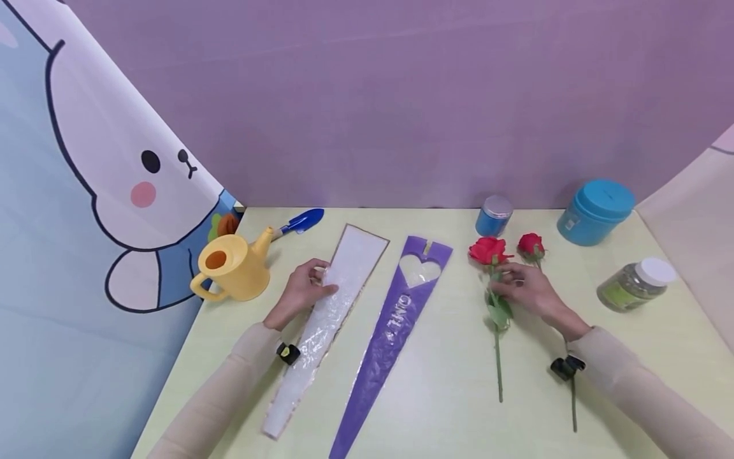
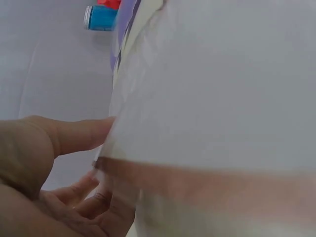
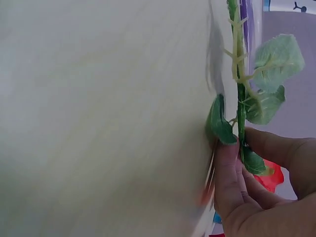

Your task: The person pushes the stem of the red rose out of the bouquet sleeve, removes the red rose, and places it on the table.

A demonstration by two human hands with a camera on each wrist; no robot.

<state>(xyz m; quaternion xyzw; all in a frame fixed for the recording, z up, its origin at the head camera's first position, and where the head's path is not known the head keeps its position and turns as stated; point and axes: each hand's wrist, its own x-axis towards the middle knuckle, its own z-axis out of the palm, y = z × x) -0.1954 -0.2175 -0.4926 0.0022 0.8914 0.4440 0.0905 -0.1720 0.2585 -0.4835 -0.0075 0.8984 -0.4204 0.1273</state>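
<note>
Pale green surface [image 1: 436,395] seen from above, backed by a lilac wall and, at left, a cartoon rabbit backdrop [image 1: 115,166]. Left hand [image 1: 301,290] pinching the near left edge of the white flower sleeve [image 1: 329,312], thumb [image 2: 79,133] on top and fingers curled beneath, as the left wrist view shows; sleeve lying flat, wide end toward the wall, tip toward the near edge. Just beside it, apart by a narrow gap, purple flower sleeve [image 1: 395,319] with a heart-shaped window and white lettering reading roughly "ONLY", remainder illegible. Right hand [image 1: 530,290] grasping the stem of the larger red rose [image 1: 489,250] just below the bloom, fingers [image 3: 229,173] closed round stem and leaves; stem running toward the near edge. Second, smaller rose [image 1: 531,245] lying right of it, partly under the hand. Along the far edge: yellow watering can [image 1: 235,264], blue trowel [image 1: 301,222], small blue jar [image 1: 493,215], large blue tub [image 1: 596,210] with a label too small to read, and a clear white-capped jar [image 1: 633,285] on its side near the right edge. Open room between purple sleeve and rose stem.
</note>
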